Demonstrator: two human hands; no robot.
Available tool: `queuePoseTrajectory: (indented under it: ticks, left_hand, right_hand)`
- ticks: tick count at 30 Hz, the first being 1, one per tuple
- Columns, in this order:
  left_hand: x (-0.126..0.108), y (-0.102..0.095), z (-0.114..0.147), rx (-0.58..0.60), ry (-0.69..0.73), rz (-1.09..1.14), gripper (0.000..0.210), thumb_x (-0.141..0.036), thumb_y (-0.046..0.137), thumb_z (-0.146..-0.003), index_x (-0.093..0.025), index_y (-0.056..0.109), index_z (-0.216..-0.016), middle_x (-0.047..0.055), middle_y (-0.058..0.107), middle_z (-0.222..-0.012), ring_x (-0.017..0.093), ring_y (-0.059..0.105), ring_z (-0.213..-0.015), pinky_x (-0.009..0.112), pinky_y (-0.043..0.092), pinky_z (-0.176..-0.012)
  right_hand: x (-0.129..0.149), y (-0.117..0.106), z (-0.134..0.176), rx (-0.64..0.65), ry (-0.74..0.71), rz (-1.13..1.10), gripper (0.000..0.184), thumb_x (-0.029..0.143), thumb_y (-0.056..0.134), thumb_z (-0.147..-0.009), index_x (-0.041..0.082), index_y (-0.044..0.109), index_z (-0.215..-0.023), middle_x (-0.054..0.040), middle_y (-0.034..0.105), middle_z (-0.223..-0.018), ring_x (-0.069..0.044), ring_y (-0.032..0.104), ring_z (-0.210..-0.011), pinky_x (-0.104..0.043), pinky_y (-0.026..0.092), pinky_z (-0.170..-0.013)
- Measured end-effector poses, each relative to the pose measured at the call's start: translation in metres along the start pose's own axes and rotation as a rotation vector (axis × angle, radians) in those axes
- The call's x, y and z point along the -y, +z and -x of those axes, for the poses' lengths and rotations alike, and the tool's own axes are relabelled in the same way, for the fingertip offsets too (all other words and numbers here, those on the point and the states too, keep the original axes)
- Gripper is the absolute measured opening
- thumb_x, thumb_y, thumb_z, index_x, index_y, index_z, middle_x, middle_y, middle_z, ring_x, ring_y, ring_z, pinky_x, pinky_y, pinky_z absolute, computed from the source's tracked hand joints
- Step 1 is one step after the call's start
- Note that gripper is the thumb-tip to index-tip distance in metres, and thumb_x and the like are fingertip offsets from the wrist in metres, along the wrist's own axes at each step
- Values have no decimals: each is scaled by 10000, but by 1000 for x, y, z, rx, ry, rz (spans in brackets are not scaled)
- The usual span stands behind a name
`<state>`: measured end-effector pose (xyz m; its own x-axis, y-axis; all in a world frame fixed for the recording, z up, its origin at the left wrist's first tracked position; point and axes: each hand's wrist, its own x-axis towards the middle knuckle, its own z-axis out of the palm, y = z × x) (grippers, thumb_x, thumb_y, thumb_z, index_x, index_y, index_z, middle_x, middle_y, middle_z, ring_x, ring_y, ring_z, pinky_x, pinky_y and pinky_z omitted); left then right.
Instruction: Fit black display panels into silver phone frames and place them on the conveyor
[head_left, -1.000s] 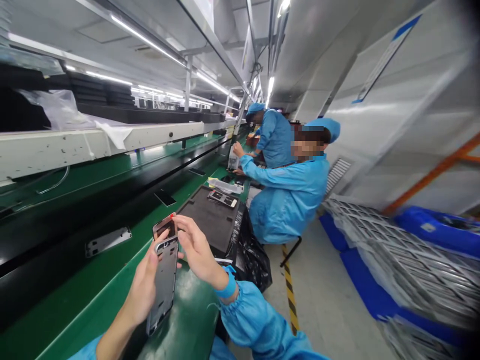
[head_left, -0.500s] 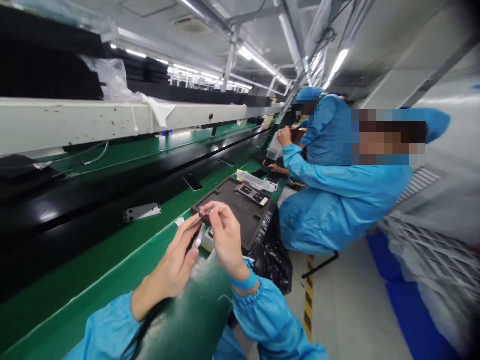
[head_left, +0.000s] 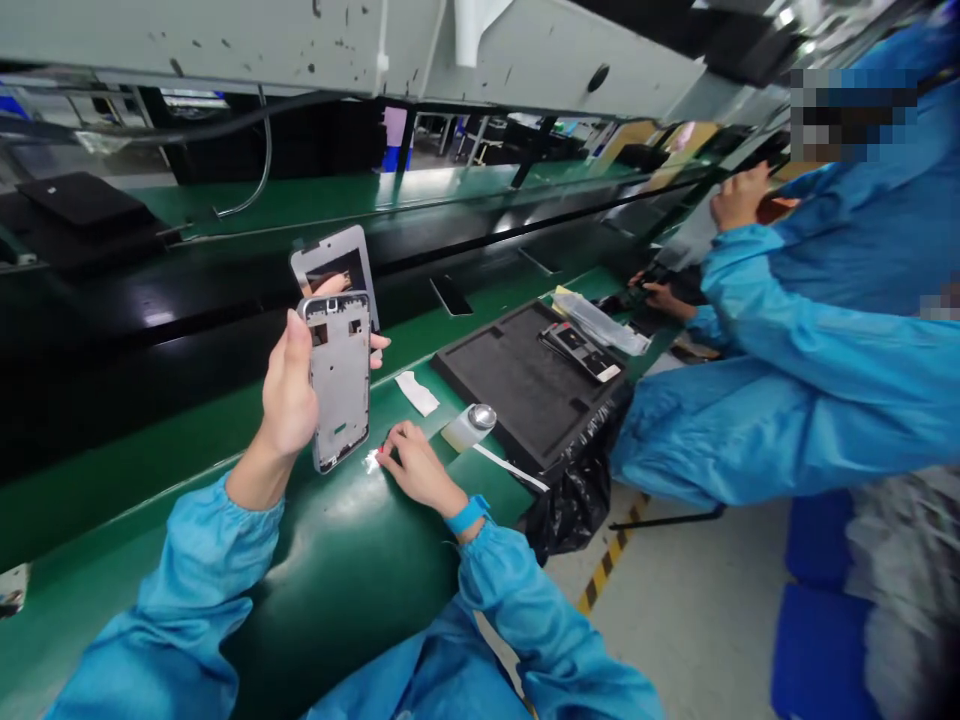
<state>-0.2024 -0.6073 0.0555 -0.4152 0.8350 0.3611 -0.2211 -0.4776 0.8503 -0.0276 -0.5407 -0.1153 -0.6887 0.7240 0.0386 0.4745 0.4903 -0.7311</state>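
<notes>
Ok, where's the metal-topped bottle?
In the head view, the bottle is just below the centre, on the green bench, between the right hand and the black tray.

A scuffed pale beam slants overhead from ten o'clock to one o'clock. A shiny green bench spreads at seven, a long black strip at nine. Lights glow between one and two; yellow-and-black tape marks the grey floor between four and five.
</notes>
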Motion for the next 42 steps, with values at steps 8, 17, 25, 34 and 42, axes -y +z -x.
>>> queuePoseTrajectory:
  ticks: [8,17,25,34,42]
  left_hand:
    - [3,6,6,55,-263,34,887,-784,609,-956,-175,553,-1597,149,839,-1055,300,822,-905,392,680,-837]
    - [8,29,35,38,-646,161,860,-778,666,-914,-253,584,-1590,113,848,-1141,344,821,-937,449,686,-856]
    - [-7,35,36,139,-608,431,680,-713,609,-986,-378,586,-1578,78,837,-1206,328,820,-983,483,692,-862]
    - [-27,43,43,297,-414,734,573,-692,676,-968,-215,770,-1270,132,827,-1156,267,803,-852,361,652,-749]
    - [-17,37,45,332,-294,651,590,-700,644,-990,-279,681,-1401,109,796,-1291,260,806,-1007,383,651,-858]
  right_hand:
    - [9,-4,-1,-206,30,-90,257,436,614,-1068,195,639,-982,-105,625,-1072,-266,639,-1025,-492,566,-985]
    - [45,-63,2,-63,-28,-1192,661,828,806,-777,261,637,-1070,44,568,-777,-143,597,-689,-324,633,-697]
    - [54,-80,25,-107,-85,-1426,704,792,848,-762,243,697,-1175,-25,747,-923,-184,681,-753,-365,631,-734]
    - [18,-125,104,-391,-102,-939,576,733,490,-1030,323,776,-1315,-132,805,-1232,-332,815,-1012,-519,699,-860]
    - [63,-144,102,-313,-568,-219,617,611,641,-1028,399,568,-1602,-143,674,-1372,-318,756,-1126,-463,686,-909]
